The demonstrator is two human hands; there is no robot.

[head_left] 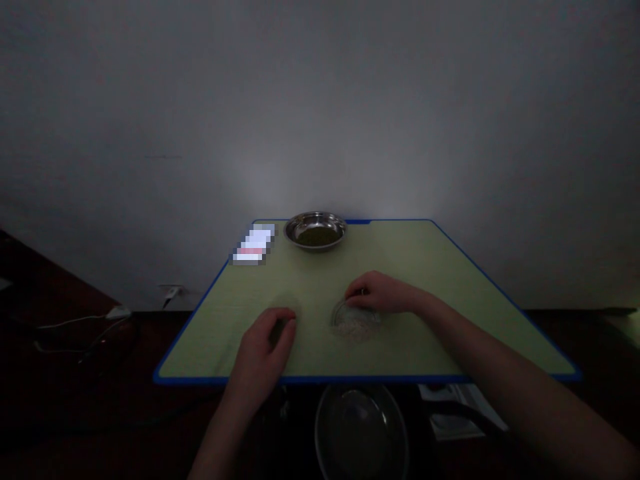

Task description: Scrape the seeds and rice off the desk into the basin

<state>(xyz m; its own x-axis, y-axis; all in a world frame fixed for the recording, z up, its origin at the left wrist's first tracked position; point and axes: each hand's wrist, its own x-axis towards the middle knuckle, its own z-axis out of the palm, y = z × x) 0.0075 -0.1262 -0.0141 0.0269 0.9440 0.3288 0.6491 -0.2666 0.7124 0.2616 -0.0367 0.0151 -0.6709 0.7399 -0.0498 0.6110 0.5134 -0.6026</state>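
My left hand (265, 350) rests on the pale green table (450, 293) near its front edge, fingers curled in with the thumb against them; what they hold, if anything, is hidden. My right hand (383, 292) lies over the far rim of a small clear dish (353, 321) holding something whitish, its fingertips pinched together at the rim. The two hands are apart. A steel bowl (315, 230) with dark greenish contents stands at the table's far edge.
A blurred white and pink item (253, 245) lies at the far left corner. A large glass bowl (361, 430) sits below the table's blue front edge. Cables and a plug (117, 312) lie on the dark floor at left. A plain wall stands behind.
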